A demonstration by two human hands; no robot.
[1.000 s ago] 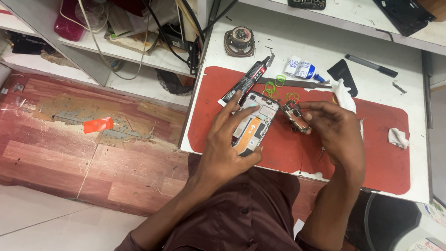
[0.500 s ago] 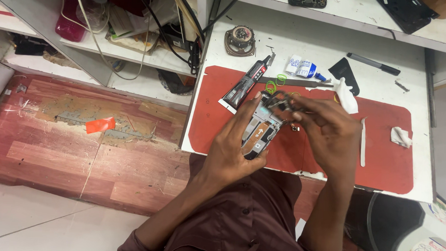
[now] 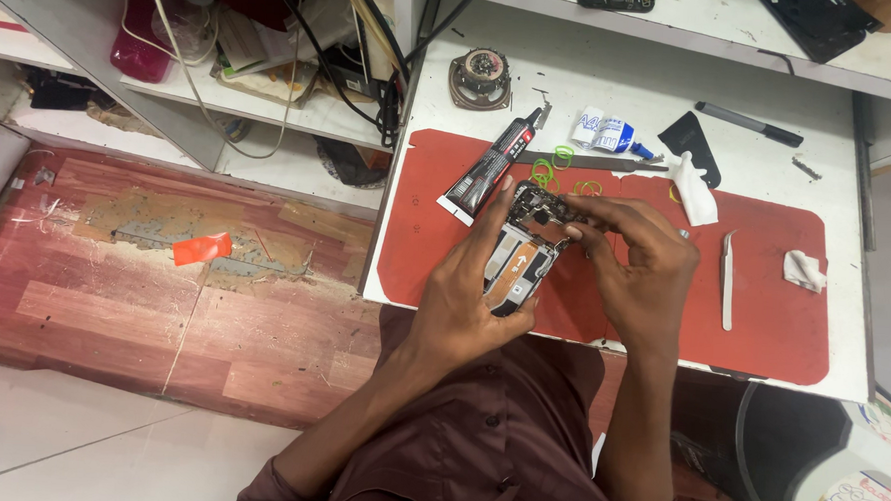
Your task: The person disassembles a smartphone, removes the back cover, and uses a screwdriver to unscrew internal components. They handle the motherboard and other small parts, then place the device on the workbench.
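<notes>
An opened phone (image 3: 521, 256) with its back cover off, showing a battery and circuit board, sits over a red work mat (image 3: 763, 314). My left hand (image 3: 469, 292) grips the phone from its left side, fingers wrapped along its edge. My right hand (image 3: 637, 269) is at the phone's upper right, fingertips pinched on its top end over the circuit board. Whether a small part lies between those fingertips cannot be made out.
On the white table (image 3: 852, 108) lie a black glue tube (image 3: 489, 167), green and yellow rubber bands (image 3: 554, 168), a small white bottle (image 3: 603, 132), tweezers (image 3: 727, 278), crumpled tissues (image 3: 803, 269), a black pick (image 3: 693, 143), a pen (image 3: 749, 124) and a round speaker (image 3: 480, 78). Cables fill the left shelf (image 3: 275, 33).
Both hands have lifted the phone slightly up the mat. My right hand has shifted from the phone's right side onto its top end.
</notes>
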